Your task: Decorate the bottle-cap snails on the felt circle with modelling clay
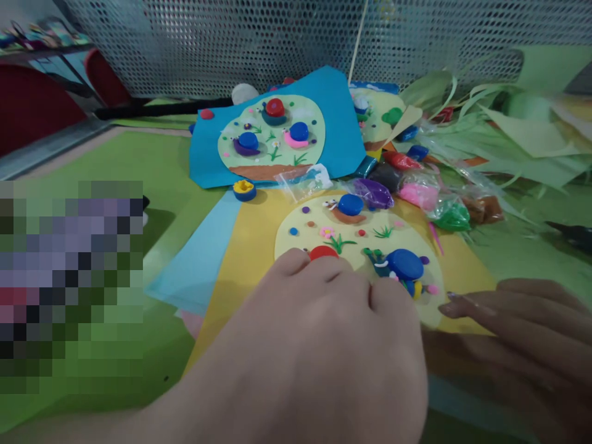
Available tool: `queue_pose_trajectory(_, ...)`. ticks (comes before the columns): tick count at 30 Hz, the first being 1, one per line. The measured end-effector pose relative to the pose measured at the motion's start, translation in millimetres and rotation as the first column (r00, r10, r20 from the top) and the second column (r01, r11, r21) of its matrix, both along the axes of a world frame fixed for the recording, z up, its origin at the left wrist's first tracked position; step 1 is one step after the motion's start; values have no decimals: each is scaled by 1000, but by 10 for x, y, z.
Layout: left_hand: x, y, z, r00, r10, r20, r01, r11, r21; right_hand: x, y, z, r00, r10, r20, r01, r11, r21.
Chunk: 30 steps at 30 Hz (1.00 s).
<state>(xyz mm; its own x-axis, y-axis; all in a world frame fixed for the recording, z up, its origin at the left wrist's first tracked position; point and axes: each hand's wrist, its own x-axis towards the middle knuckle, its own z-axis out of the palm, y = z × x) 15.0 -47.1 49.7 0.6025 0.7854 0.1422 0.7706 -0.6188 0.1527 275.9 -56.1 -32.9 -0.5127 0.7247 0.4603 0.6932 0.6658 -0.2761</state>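
Observation:
My left hand [324, 333] is curled into a loose fist over the near edge of a pale yellow paper circle [309, 231] glued on a yellow sheet [250, 246]. Its fingertips close over a red bottle cap [322, 251], which is mostly hidden under them. My right hand [518, 314] lies flat on the sheet's right side, fingers stretched toward a clay snail with a blue cap shell [405, 264]. A second blue-cap snail [350, 204], clay grass, a flower and dots decorate the circle.
Behind lies a blue sheet [342, 142] with a similar snail picture. Small bags of coloured clay [419, 194] sit at right, beside green paper scraps [509, 135]. A blue cap with yellow clay [244, 189] and a light blue sheet [194, 265] are at left. A mesh panel [231, 43] closes the back.

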Motion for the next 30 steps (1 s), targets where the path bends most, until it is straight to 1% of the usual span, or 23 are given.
queue_pose_trajectory(1, -4, 4, 4, 1000, -15, -9, 15, 1000, -14, -29, -21, 17, 999, 16, 38, -17, 1000, 3)
queue_pose_trajectory(2, -9, 7, 8, 1000, -24, -13, 23, 999, -28, -66, -43, 40, 996, 2, 86, 2, 999, -46)
queue_pose_trajectory(5, -20, 11, 11, 1000, -16, -11, 16, 998, -63, -183, -82, 112, 992, 87, 92, -84, 996, -35)
queue_pose_trajectory(7, -27, 11, -8, 1000, -9, 4, 9, 998, -61, -246, -76, 149, 988, 132, 84, -132, 991, -11)
queue_pose_trajectory(10, -41, 27, -73, 999, -15, 37, 15, 1000, -10, -310, -39, 193, 987, 149, 62, -150, 989, 12)
queue_pose_trajectory(14, -63, 70, -147, 993, -63, 97, 55, 995, 85, -333, 11, 212, 976, 209, 54, -211, 977, 31)
queue_pose_trajectory(16, -75, 78, -150, 995, -67, 69, 62, 995, 74, -325, 29, 201, 977, 201, 75, -204, 978, 32)
queue_pose_trajectory(18, -92, 72, -138, 998, -63, 30, 62, 997, 35, -315, 45, 187, 978, 177, 114, -180, 984, 16)
queue_pose_trajectory(21, -125, 57, -120, 994, -100, 33, 99, 994, 41, -309, 64, 185, 971, 181, 154, -183, 983, -3)
queue_pose_trajectory(25, -154, 63, -99, 996, -85, 14, 84, 995, 59, -317, 66, 216, 973, 201, 116, -207, 978, 41)
queue_pose_trajectory(27, -150, 73, -96, 997, -79, -8, 80, 996, 46, -327, 65, 235, 966, 233, 114, -241, 968, 68)
queue_pose_trajectory(30, -126, 63, -128, 994, -105, -17, 105, 994, 33, -350, 76, 269, 954, 287, 88, -295, 951, 94)
